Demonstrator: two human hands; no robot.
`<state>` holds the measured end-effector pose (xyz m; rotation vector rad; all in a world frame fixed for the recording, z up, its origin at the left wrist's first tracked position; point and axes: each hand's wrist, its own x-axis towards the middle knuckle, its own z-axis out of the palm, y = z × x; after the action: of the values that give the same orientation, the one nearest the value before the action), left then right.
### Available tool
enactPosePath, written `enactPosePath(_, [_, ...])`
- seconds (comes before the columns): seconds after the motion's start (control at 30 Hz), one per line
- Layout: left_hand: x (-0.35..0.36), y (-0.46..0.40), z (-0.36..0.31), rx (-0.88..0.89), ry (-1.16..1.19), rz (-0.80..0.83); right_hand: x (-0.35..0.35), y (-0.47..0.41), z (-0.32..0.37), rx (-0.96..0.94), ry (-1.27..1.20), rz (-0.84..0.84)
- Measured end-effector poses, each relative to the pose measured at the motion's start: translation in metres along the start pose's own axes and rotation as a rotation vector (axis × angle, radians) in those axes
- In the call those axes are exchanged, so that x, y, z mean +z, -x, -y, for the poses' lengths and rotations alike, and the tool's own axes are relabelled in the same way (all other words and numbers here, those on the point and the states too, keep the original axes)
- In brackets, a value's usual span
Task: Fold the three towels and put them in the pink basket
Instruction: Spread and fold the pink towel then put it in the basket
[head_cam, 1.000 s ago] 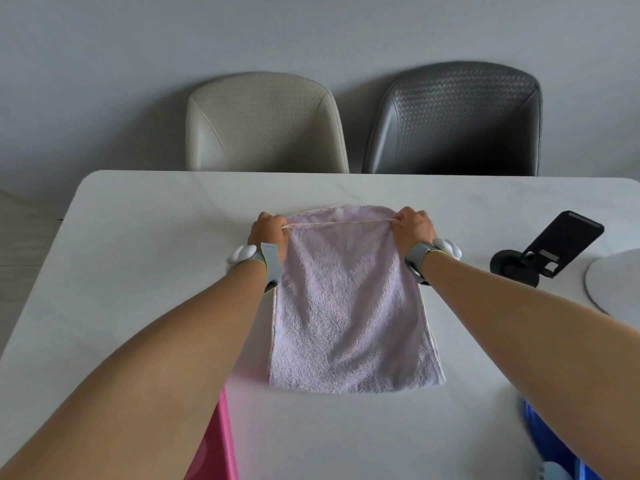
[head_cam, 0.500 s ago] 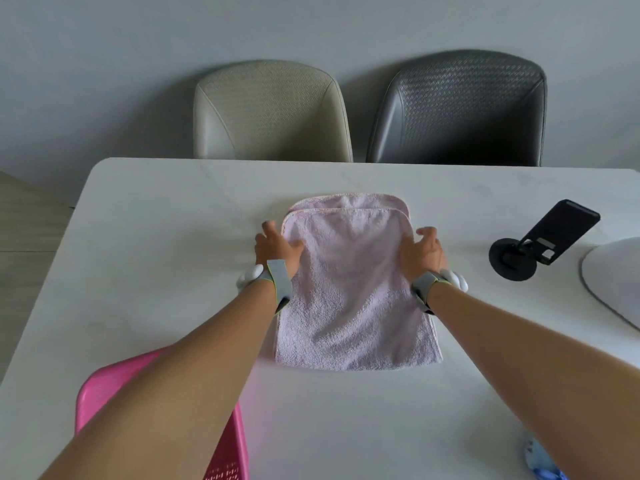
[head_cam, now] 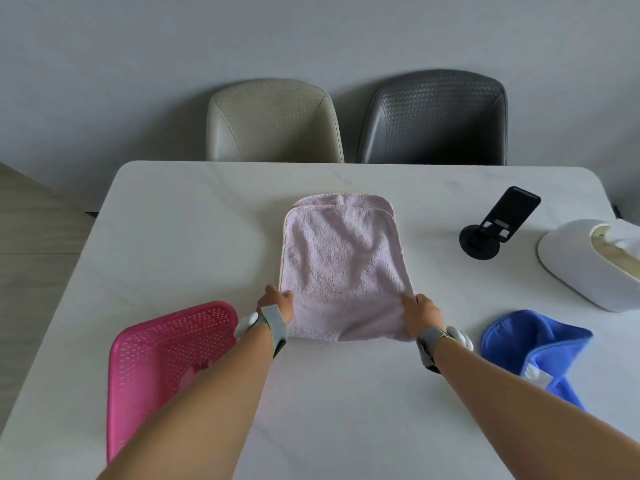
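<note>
A pale pink towel [head_cam: 341, 271] lies folded in half in the middle of the white table [head_cam: 173, 220], its two far edges slightly offset. My left hand [head_cam: 277, 303] pinches the towel's near left corner and my right hand [head_cam: 420, 313] pinches its near right corner. The pink basket [head_cam: 156, 358] stands at the near left, partly behind my left forearm; something pink shows inside it. A crumpled blue towel [head_cam: 533, 344] lies at the near right, beside my right wrist.
A black phone on a round stand [head_cam: 491, 230] sits right of the pink towel. A white box [head_cam: 588, 268] is at the right edge. A beige chair [head_cam: 273, 123] and a dark grey chair [head_cam: 433, 119] stand behind the table.
My hands laid the top layer onto the far edge, let go, and slid back along the towel's sides to its near corners. The view pulled back, showing the basket and blue towel.
</note>
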<state>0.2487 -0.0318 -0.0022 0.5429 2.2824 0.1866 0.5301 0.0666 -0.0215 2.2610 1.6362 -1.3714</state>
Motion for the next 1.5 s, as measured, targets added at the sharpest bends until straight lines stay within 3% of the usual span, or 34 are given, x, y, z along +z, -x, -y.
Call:
enactPosePath(0.43, [0.044,0.077,0.056,-0.002,-0.424,0.054,0.011,0.082,-0.096,0.063,0.202,0.027])
enactPosePath(0.6, [0.054,0.095,0.069,0.028,-0.435,0.036,0.002,0.096,-0.124,0.124,0.248,0.110])
enactPosePath(0.7, [0.057,0.104,0.074,0.121,-0.435,-0.168,-0.008,0.105,-0.124,-0.047,0.244,-0.035])
enactPosePath(0.8, [0.055,0.110,0.073,0.467,-0.532,-0.308,-0.011,0.110,-0.115,-0.421,0.351,-0.100])
enactPosePath(0.9, [0.062,0.113,0.072,0.872,-0.640,-0.102,0.000,0.113,-0.108,-0.818,0.490,0.002])
enactPosePath(1.0, [0.071,0.126,0.074,1.060,-0.781,0.099,0.016,0.125,-0.102,-1.010,0.708,0.146])
enactPosePath(1.1, [0.082,0.132,0.085,1.087,-0.942,0.141,0.030,0.134,-0.104,-1.035,0.922,0.195])
enactPosePath(1.23, [0.088,0.137,0.096,1.047,-1.064,0.136,0.035,0.136,-0.110,-0.923,1.028,0.214])
enactPosePath(1.37, [0.093,0.142,0.098,1.085,-1.035,0.062,0.039,0.135,-0.114,-0.940,1.128,0.176])
enactPosePath(1.5, [0.091,0.143,0.098,0.962,-0.996,0.099,0.041,0.136,-0.111,-0.859,1.038,0.196])
